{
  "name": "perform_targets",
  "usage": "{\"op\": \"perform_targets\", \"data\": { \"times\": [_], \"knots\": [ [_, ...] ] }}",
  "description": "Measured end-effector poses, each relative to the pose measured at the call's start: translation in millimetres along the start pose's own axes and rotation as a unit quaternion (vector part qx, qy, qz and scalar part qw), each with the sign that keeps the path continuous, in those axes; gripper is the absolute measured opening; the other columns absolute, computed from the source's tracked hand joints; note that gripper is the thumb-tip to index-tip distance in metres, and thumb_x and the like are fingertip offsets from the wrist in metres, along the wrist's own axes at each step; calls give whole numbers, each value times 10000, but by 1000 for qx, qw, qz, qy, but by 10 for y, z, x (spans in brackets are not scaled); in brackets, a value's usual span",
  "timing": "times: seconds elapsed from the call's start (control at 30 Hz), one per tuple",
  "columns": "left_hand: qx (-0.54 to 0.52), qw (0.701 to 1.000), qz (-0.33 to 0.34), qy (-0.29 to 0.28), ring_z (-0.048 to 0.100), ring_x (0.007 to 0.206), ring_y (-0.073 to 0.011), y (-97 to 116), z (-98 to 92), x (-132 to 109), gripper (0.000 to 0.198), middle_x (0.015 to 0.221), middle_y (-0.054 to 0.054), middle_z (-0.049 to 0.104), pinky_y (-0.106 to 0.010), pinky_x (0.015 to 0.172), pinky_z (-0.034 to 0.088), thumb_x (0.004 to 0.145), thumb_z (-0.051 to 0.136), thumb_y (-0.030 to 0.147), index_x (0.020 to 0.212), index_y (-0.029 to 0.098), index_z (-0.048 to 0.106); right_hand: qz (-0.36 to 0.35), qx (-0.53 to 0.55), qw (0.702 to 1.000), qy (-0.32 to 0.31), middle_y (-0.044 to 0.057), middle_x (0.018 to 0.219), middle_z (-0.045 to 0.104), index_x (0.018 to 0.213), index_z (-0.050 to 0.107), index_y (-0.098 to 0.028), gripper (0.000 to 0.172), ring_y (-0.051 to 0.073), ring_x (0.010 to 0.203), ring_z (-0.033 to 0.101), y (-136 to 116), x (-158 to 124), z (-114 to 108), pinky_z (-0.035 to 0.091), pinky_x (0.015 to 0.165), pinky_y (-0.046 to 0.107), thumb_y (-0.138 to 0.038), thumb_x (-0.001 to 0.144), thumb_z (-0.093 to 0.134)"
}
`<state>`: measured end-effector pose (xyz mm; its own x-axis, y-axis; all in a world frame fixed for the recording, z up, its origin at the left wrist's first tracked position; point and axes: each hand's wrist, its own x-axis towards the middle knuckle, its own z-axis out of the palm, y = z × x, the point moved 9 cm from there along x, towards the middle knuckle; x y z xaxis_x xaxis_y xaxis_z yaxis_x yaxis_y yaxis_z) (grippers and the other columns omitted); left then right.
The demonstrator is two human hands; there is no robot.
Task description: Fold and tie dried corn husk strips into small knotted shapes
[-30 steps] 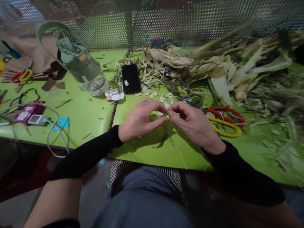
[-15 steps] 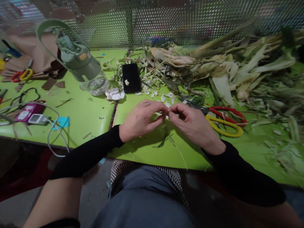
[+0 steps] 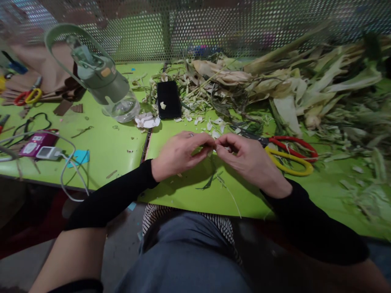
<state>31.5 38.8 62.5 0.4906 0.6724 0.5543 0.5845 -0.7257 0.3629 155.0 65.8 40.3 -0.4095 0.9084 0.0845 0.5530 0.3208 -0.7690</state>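
Observation:
My left hand point(image 3: 186, 152) and my right hand point(image 3: 247, 160) meet fingertip to fingertip above the green table point(image 3: 189, 191). Both are closed in a pinch, and whatever sits between the fingertips is too small and covered to make out. Pale leaf scraps point(image 3: 215, 134) lie just beyond the fingers. Below the hands a thin green sprig point(image 3: 222, 182) rests on the table. Scissors with one red and one yellow handle point(image 3: 288, 162) lie beside my right hand, their dark blades pointing away to the left.
A phone point(image 3: 169, 99) lies beyond my left hand, next to a green water bottle point(image 3: 113, 87) and crumpled tissue point(image 3: 147, 120). Corn husks point(image 3: 284, 85) are heaped at the back right, before a perforated metal screen point(image 3: 207, 24). A purple power adapter point(image 3: 38, 143) with cables sits left.
Both hands stay pinched together at nearly the same spot. My left hand has shifted very slightly, and its fingers have drawn a little closer together. The things on the table are unmoved.

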Motion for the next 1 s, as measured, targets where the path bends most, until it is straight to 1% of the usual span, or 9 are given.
{"op": "perform_targets", "data": {
  "times": [0.13,0.27,0.4,0.57,0.63,0.7,0.8,0.9,1.0],
  "knots": [
    [-14,1000,8,12,724,793,-151,17,-40,2,117,917,-40,802,-277,750,551,962,596,189,999,161,704,-17,11,1000,-5,2,705,630,816,618,-229,145,149,614,517,-25,1,4,378,562,287,-326,914,569],
    [-28,999,-20,-5,728,812,-145,-18,-24,1,106,906,-31,801,-269,757,558,949,611,183,990,171,708,-26,-6,1000,-6,1,691,620,800,612,-230,143,149,614,508,-51,7,3,376,560,289,-310,910,569],
    [-44,998,-41,-8,731,823,-145,-46,-15,-7,103,903,-32,797,-266,754,561,937,613,179,977,170,707,-41,-26,999,-7,6,698,630,820,624,-236,128,154,605,500,-94,17,3,369,558,297,-321,905,582],
    [-51,998,-45,-9,734,834,-141,-54,-11,-11,111,910,-28,800,-261,763,561,938,612,186,986,177,712,-37,-16,999,-8,17,725,655,822,637,-229,89,166,646,543,-97,26,4,406,607,312,-296,872,607],
    [-52,998,-40,-7,736,837,-138,-51,-15,-10,110,911,-26,801,-255,766,561,943,615,191,987,179,715,-25,4,1000,-12,12,711,641,819,641,-226,90,164,644,535,-72,28,5,409,611,312,-296,866,608],
    [-52,998,-31,-6,736,847,-137,-48,-15,-8,115,920,-31,801,-253,769,562,953,613,198,997,178,717,-6,35,999,-17,-4,681,606,807,635,-225,106,151,615,499,-35,29,8,388,587,303,-315,860,618],
    [-52,999,1,1,737,875,-140,-32,-1,-9,133,942,-47,800,-263,800,573,973,601,212,1025,178,719,28,97,994,-31,-23,660,568,780,620,-222,119,133,590,455,30,34,41,344,556,286,-327,832,641],
    [-36,998,36,21,735,903,-139,-17,13,-20,153,951,-44,798,-279,847,580,993,572,213,1030,187,718,67,175,982,-35,-32,662,566,762,610,-218,90,126,608,470,114,39,95,346,579,279,-293,789,651],
    [-27,997,60,39,732,920,-133,17,10,-28,169,947,-30,795,-282,870,577,1012,540,212,1031,195,708,94,245,965,-24,-42,657,547,752,590,-217,90,119,608,474,184,40,126,364,605,282,-278,764,655]
  ]
}}
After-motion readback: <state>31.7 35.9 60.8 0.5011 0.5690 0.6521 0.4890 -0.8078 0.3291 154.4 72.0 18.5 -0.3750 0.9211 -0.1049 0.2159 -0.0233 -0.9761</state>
